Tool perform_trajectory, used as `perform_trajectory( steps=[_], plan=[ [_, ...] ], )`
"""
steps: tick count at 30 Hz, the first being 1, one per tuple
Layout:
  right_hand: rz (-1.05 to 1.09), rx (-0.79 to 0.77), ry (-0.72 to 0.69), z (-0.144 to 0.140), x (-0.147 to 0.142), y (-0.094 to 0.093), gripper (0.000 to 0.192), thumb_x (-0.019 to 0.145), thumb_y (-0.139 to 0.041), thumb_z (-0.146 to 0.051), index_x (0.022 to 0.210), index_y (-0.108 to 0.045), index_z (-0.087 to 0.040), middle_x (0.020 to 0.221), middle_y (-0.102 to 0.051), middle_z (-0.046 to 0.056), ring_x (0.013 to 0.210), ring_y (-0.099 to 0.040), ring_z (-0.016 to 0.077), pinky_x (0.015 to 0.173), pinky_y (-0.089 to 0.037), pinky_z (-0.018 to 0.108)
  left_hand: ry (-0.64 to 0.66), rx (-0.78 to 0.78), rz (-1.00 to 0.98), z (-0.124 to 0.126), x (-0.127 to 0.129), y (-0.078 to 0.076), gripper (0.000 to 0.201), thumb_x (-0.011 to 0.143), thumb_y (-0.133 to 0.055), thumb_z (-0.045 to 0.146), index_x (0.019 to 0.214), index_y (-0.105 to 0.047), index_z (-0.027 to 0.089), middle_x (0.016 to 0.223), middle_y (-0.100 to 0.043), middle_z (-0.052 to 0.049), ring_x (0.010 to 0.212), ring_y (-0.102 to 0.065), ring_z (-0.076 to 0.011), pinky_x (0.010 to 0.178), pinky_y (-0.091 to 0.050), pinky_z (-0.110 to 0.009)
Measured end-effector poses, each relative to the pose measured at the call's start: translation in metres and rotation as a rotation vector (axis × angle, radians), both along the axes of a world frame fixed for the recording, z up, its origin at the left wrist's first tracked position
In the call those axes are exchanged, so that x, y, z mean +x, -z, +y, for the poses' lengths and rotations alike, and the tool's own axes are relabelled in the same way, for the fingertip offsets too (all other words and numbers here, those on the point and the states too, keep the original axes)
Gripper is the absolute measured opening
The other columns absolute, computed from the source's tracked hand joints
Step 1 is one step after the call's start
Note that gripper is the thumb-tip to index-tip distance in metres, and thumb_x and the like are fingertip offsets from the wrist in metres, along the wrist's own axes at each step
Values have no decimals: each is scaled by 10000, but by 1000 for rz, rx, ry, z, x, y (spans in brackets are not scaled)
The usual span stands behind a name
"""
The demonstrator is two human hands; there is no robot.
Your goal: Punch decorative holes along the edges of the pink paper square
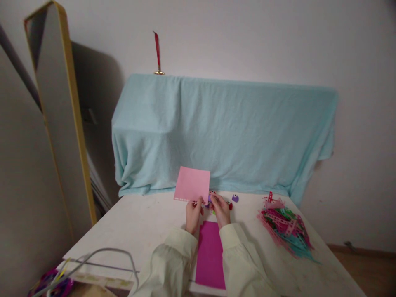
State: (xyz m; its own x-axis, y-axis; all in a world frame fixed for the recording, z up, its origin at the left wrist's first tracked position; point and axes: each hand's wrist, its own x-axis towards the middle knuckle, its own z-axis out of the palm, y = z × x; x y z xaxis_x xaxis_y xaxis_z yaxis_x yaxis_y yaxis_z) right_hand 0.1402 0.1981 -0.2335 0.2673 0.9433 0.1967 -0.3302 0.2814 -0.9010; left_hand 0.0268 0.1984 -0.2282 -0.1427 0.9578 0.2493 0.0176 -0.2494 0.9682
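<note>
My left hand [194, 215] pinches the lower edge of a square pink sheet [192, 184], which is held up tilted over the table. A row of small light marks runs along that lower edge. Close by on the right, my right hand [221, 209] has its fingertips closed at a small purple piece [209, 198], partly hidden by the fingers. Beyond the hands lie several little coloured pieces with eyes, among them a purple one [235, 198] and a red one [229, 205]. Between my forearms a magenta sheet [210, 255] lies flat on the table.
At the right of the white table [123, 231] lies a heap of coloured strips [286, 227]. A light blue cloth [247, 132] drapes over something at the back. A gold-framed mirror [72, 95] leans at the left. A grey curved tube [108, 250] stands near the front left.
</note>
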Motion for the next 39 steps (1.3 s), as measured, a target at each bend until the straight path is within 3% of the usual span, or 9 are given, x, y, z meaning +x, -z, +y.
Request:
perform_trajectory(
  steps=[5,14,25,39],
  plan=[
    [-33,5,-11,-3,-1,-6,383,701,-696,-428,991,-657,-182,617,-603,3,522,-492,118,457,-342,230,-11,-8,-25,-1,0,-4,493,790,-511,553,615,-636,109,416,-525,-9,410,-477,-116,464,-343,-215],
    [-47,-25,-53,-3,-3,-6,426,656,-744,-367,1032,-649,-191,753,-658,30,580,-535,129,538,-406,250,-23,7,-58,-2,-1,-7,504,745,-545,595,572,-593,124,403,-497,7,393,-455,-108,444,-338,-216],
    [68,-97,-74,1,-4,2,379,608,-771,-375,907,-694,-156,617,-611,12,496,-470,101,431,-300,220,-18,24,-30,-3,-2,-4,488,786,-515,566,584,-591,127,407,-477,17,417,-455,-108,464,-335,-212],
    [144,-88,-167,-5,-5,-5,273,646,-762,-331,830,-685,-144,671,-612,22,528,-468,92,444,-284,223,-8,35,70,-2,0,3,509,787,-491,588,575,-610,141,426,-532,-15,403,-481,-122,455,-333,-221]
  ],
)
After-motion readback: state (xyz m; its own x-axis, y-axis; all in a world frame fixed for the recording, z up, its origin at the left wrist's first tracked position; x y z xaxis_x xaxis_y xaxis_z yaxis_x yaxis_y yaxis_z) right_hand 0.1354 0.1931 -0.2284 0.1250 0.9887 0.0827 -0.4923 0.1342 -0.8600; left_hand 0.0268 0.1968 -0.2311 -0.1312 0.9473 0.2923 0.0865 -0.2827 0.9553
